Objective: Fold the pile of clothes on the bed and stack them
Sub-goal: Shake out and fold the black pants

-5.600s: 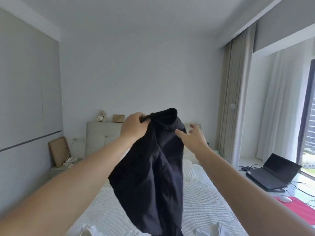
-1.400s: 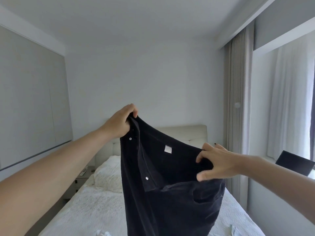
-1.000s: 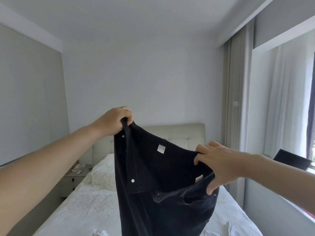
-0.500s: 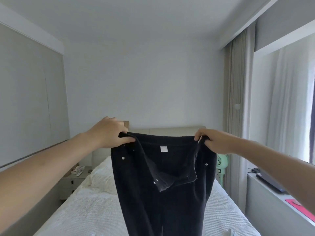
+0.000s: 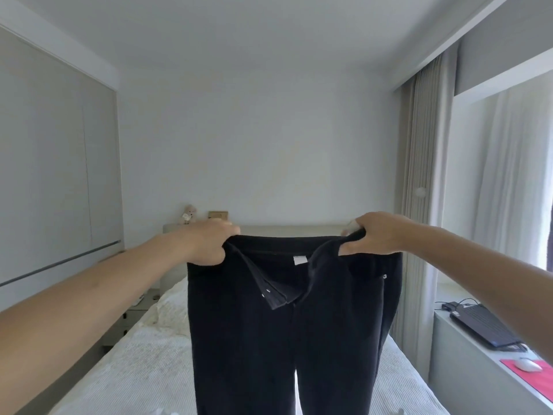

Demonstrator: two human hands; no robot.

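Observation:
A pair of black trousers [image 5: 287, 333] hangs in the air over the bed [image 5: 131, 363], held up by its waistband. My left hand [image 5: 206, 244] grips the waistband's left end, and my right hand [image 5: 371, 238] grips its right end. The waist is stretched flat between them, the fly hangs open, and a small white label shows inside. Both legs drop straight down out of view. The pile of other clothes is hidden below the frame.
The white-quilted bed runs ahead to a beige headboard [image 5: 299, 229] with a pillow [image 5: 172, 307] on the left. A nightstand [image 5: 136, 310] stands left of the bed. On the right, a ledge carries a laptop [image 5: 484, 326], a mouse [image 5: 528, 364] and a red pad.
My right hand moved from the middle of the fabric to the waistband's right end. Both hands pulled apart and levelled out, so the trousers now hang flat and straight.

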